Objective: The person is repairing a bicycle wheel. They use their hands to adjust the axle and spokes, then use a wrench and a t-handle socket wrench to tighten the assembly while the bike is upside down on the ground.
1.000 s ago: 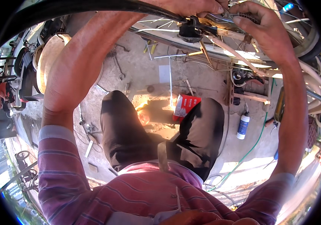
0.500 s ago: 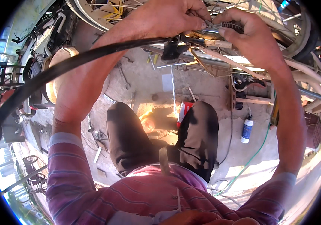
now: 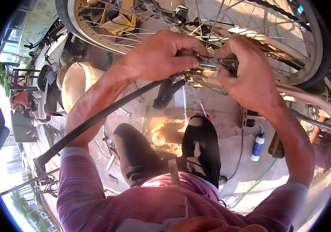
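Observation:
My left hand [image 3: 161, 56] is closed, with thumb and fingers pinching one end of a short metal rod [image 3: 208, 63] beside a spoked bicycle wheel [image 3: 81, 33]. A dark coil spring [image 3: 227, 62] sits at the rod's other end, and my right hand [image 3: 250, 75] curls its thumb and fingers around it. My fingers hide part of both pieces. Below my left wrist a long black bar [image 3: 96, 118] slants down to the left. Its upper end meets a black bracket [image 3: 166, 92] just under my hands.
A cream bucket [image 3: 78, 83] stands left of my left forearm. On the concrete floor are a white-and-blue bottle [image 3: 257, 147], a green hose [image 3: 256, 181] and several scattered tools. A yellow box [image 3: 121, 25] lies beyond the wheel. Parked bikes line the far left.
The view has shifted, so both hands and the wheel now appear lower. The black bar slants more steeply and looks straighter. Both hands keep their grip on the rod and spring.

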### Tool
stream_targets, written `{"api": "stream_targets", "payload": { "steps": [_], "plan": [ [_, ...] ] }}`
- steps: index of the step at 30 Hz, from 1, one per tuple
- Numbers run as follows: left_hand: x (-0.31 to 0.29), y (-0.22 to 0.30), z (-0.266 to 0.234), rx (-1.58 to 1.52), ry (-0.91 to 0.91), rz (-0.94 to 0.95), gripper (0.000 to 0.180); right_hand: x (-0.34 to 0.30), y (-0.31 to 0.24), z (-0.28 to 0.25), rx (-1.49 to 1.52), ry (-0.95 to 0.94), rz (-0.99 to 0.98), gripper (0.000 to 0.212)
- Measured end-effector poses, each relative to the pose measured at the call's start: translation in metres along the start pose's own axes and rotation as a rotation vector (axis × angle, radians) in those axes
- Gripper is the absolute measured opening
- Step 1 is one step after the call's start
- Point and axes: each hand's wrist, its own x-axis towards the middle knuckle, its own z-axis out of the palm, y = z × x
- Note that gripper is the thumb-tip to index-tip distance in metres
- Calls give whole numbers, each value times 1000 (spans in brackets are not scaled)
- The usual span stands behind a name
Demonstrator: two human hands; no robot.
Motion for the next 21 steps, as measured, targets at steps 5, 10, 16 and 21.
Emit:
{"api": "stream_targets", "payload": {
  "steps": [5,10,16,21],
  "plan": [
    [2,4,-4,34,7,35,25,1,5,-2,52,32,-16,22],
    [-1,6,-1,-33,-13,21,25,1,5,-6,114,-14,-9,22],
    [2,4,-11,45,-37,80,31,5,3,-8,111,-42,23,23],
    [0,1,-10,43,-51,61,35,6,0,-5,32,23,-68,24]
  ]
}}
